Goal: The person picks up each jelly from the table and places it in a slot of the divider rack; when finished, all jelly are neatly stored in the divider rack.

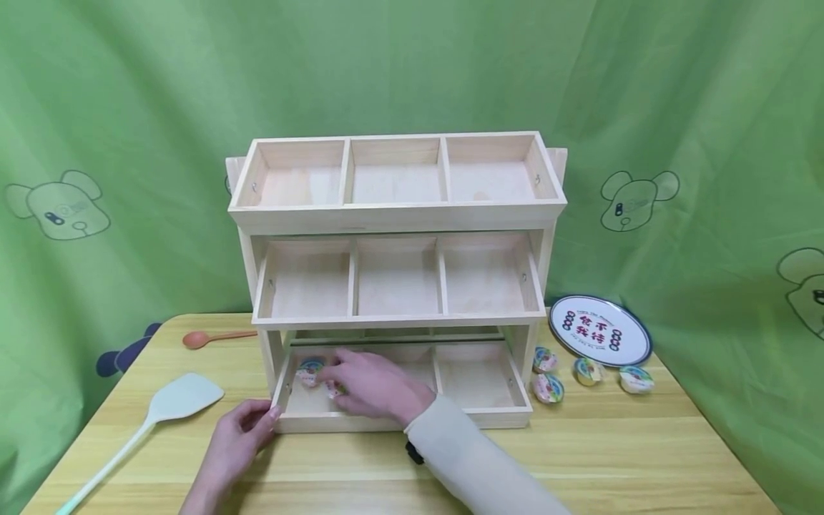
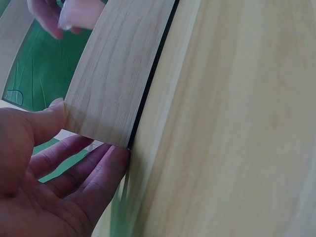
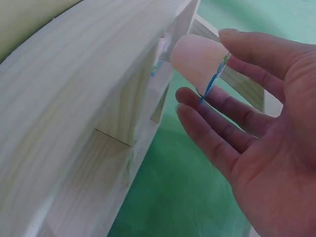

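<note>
From afar, I pinch a second jelly cup point(image 3: 197, 57) in half-closed right fingers point(image 3: 206, 140) at nine o'clock in the bottom tray point(image 1: 489, 420), one cup point(image 1: 310, 370) already there, four cups point(image 1: 548, 388) apparently remaining on the surface point(image 1: 347, 461) at the tray's three o'clock, left fingers point(image 2: 108, 175) gripping its end.

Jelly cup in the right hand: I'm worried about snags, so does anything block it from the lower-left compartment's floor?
Nothing visible stands between the jelly cup in the right hand and the floor of the lower-left compartment; another cup is there, to its left.
</note>
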A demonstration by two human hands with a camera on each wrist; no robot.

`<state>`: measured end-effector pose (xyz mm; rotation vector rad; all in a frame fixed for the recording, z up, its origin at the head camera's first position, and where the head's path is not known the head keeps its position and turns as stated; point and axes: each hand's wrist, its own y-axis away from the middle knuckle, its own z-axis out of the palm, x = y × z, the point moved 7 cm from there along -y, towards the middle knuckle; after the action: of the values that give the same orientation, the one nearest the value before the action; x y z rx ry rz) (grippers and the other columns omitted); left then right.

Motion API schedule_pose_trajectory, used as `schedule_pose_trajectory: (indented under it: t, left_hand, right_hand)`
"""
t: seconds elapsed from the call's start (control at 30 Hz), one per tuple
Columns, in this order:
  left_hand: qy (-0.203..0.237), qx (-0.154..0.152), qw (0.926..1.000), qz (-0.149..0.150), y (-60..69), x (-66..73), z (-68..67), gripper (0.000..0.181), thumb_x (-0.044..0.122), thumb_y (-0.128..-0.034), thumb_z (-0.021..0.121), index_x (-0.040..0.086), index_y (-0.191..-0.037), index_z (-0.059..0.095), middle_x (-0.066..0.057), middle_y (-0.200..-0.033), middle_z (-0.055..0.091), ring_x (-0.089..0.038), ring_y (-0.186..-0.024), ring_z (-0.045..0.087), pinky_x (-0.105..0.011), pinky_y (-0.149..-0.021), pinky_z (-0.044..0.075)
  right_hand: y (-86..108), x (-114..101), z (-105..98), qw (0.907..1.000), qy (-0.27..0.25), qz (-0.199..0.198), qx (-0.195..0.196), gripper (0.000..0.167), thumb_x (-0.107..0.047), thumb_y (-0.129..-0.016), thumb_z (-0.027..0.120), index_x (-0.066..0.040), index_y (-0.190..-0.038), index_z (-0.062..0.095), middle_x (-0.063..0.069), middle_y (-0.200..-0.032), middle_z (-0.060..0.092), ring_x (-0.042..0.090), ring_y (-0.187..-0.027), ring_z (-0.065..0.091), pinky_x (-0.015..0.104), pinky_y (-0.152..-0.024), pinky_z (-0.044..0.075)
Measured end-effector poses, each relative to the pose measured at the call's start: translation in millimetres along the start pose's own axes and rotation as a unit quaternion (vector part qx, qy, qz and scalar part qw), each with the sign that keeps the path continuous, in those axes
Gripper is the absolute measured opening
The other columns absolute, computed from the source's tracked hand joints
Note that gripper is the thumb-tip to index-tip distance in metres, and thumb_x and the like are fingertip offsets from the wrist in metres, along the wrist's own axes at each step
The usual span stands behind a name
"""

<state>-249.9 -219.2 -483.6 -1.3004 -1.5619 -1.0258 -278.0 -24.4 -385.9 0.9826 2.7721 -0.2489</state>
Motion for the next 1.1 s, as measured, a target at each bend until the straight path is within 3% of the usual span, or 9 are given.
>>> schedule_pose_trajectory:
  t: [0.3, 0.47, 0.63, 0.87, 1.1]
  left_hand:
    - [-0.002, -0.002, 1.0000, -0.008, 0.4, 1.2, -0.8, 0.035, 0.013, -0.0953, 0.067, -0.011, -0.120, 0.059, -0.017, -0.107, 0.063, -0.022, -0.094, 0.062, -0.023, -0.078, 0.058]
    - [-0.007, -0.005, 0.9999, -0.010, 0.2, 1.3, -0.6, 0.036, 0.014, -0.0956, 0.066, -0.011, -0.120, 0.059, -0.017, -0.106, 0.062, -0.022, -0.094, 0.061, -0.023, -0.078, 0.058]
    - [-0.016, -0.002, 0.9998, -0.010, -0.2, 0.1, -0.9, 0.033, 0.014, -0.0955, 0.067, -0.011, -0.116, 0.061, -0.016, -0.105, 0.063, -0.020, -0.092, 0.060, -0.022, -0.077, 0.057]
    - [0.000, -0.004, 0.9998, -0.018, -1.8, -3.0, -1.4, 0.031, 0.012, -0.0958, 0.065, -0.012, -0.115, 0.060, -0.016, -0.104, 0.062, -0.020, -0.091, 0.060, -0.023, -0.078, 0.058]
    - [0.007, -0.004, 0.9998, -0.020, -2.3, -5.1, -0.5, 0.031, 0.011, -0.0956, 0.066, -0.012, -0.115, 0.060, -0.017, -0.105, 0.062, -0.020, -0.092, 0.060, -0.024, -0.079, 0.058]
  right_hand:
    - [-12.9, -1, 17, 0.9981, -0.015, 0.041, -0.043, 0.046, -0.028, -0.093, 0.069, -0.028, -0.137, 0.058, 0.014, -0.145, 0.046, 0.024, -0.118, 0.056, 0.038, -0.102, 0.047]
    - [-18.5, 3, 27, 0.9979, -0.002, 0.047, -0.044, 0.041, -0.024, -0.092, 0.070, -0.024, -0.133, 0.063, 0.014, -0.140, 0.052, 0.021, -0.108, 0.061, 0.034, -0.095, 0.052]
    - [-25.5, 6, 36, 0.9980, 0.012, 0.038, -0.049, 0.030, -0.020, -0.093, 0.068, -0.020, -0.123, 0.069, 0.014, -0.137, 0.055, 0.024, -0.116, 0.058, 0.033, -0.096, 0.051]
    - [-31.8, 8, 41, 0.9989, 0.010, 0.019, -0.041, 0.022, -0.017, -0.092, 0.068, -0.018, -0.114, 0.072, 0.005, -0.119, 0.064, 0.012, -0.091, 0.060, 0.020, -0.074, 0.052]
    - [-28.6, 11, 43, 0.9979, 0.000, 0.040, -0.050, 0.036, -0.020, -0.092, 0.069, -0.020, -0.128, 0.066, 0.010, -0.136, 0.056, 0.021, -0.117, 0.057, 0.029, -0.094, 0.051]
